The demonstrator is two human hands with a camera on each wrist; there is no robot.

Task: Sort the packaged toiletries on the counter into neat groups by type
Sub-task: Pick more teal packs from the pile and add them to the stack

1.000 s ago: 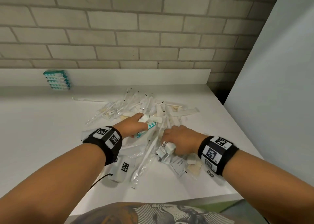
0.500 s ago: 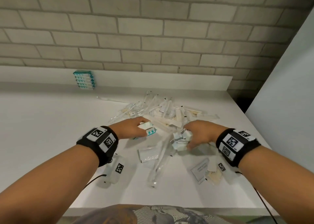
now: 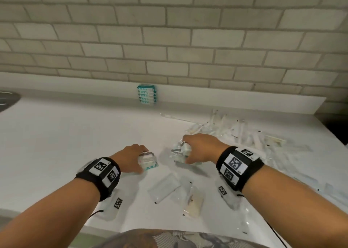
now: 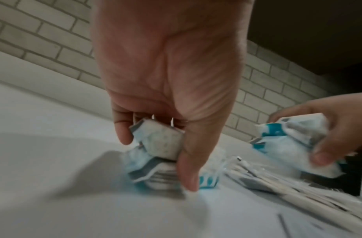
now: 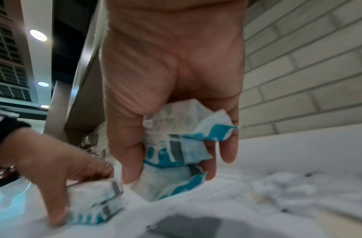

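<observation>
My left hand [image 3: 138, 158] grips a small stack of white-and-teal packets [image 3: 147, 160] just above the white counter [image 3: 56, 144]; the left wrist view shows the left hand [image 4: 155, 153] with fingers and thumb curled round the stack [image 4: 161, 154]. My right hand [image 3: 188, 151] clutches a crumpled bunch of the same teal packets [image 3: 179, 151], and in the right wrist view the right hand [image 5: 176, 145] has its fingers wrapped round this bunch [image 5: 176, 149]. A neat stack of teal packets [image 3: 146, 94] leans against the backsplash. A heap of long clear-wrapped items [image 3: 244, 135] lies to the right.
Flat clear sachets [image 3: 163, 187] and a beige-filled one [image 3: 194, 202] lie near the counter's front edge between my arms. A brick wall [image 3: 169, 40] rises behind. A dark rim [image 3: 7, 99] shows at far left. The counter ends at a dark gap [image 3: 337, 129] on the right.
Both hands have lifted out of the heap with their teal packets and moved left onto open counter. My view has swung left and up.
</observation>
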